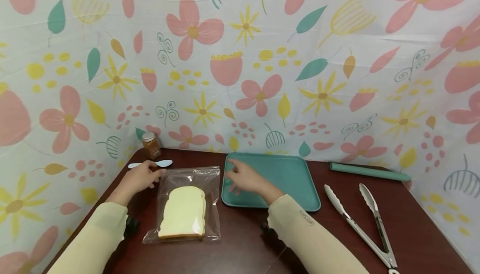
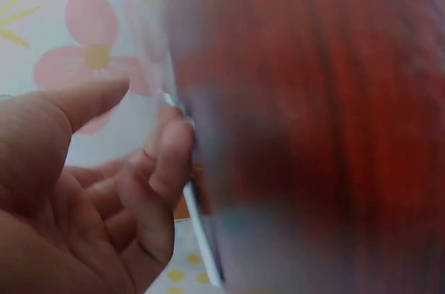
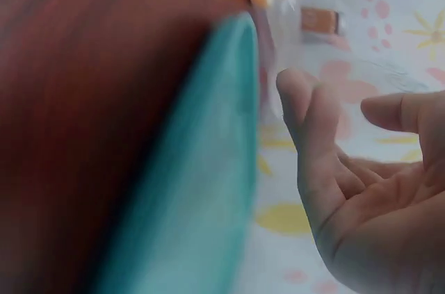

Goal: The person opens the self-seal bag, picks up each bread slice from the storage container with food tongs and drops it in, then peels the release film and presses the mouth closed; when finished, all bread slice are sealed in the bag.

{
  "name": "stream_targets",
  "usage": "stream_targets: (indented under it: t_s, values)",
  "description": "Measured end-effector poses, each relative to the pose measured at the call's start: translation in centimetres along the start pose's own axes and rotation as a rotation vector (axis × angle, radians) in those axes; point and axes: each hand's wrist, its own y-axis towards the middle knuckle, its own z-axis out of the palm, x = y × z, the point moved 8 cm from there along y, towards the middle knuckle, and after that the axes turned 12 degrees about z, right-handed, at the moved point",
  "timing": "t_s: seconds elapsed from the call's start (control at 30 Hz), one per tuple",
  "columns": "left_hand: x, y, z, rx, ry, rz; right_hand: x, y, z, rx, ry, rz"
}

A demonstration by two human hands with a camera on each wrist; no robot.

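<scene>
A slice of bread [image 1: 183, 212] lies inside a clear plastic zip bag [image 1: 212, 207] on the dark table. By the bag's upper left corner is my left hand [image 1: 140, 177], its fingers loosely bent and the thumb apart from them in the left wrist view. A light blue spoon [image 1: 163, 163] lies just beyond that hand, which covers part of its handle. My right hand [image 1: 243, 177] hovers over the left side of a teal tray [image 1: 288, 182]. In the right wrist view, its thumb and fingers stand apart, with nothing between them.
A small jar [image 1: 151, 145] with a silver lid stands at the back left corner. Metal tongs [image 1: 378, 224] lie spread on the right, and a green rod [image 1: 369, 171] lies behind them. A floral cloth [image 1: 240, 57] hangs around the table's back and sides.
</scene>
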Motion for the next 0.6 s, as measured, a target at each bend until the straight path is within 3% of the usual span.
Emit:
stream_targets:
  t_s: [0.13, 0.27, 0.43, 0.5, 0.6]
  values:
    - [-1.6, -0.6, -1.6, -0.047, 0.094, 0.003, 1.1, -3.7, -3.4, -0.172, -0.329, -0.083]
    - [-5.2, -1.6, -2.8, -0.086, 0.153, 0.095, 1.7, -8.5, -6.2, -0.25, -0.615, -0.111]
    - [-10.4, -4.2, -3.5, -0.082, 0.21, 0.205, 1.6, -13.7, -8.3, -0.264, -0.809, -0.119]
    - [-12.4, -5.1, -3.7, -0.096, 0.223, 0.249, 1.8, -15.4, -9.1, -0.328, -0.868, -0.123]
    - [-14.9, -6.1, -4.0, -0.155, 0.224, 0.327, 2.2, -17.7, -10.4, -0.491, -0.938, -0.149]
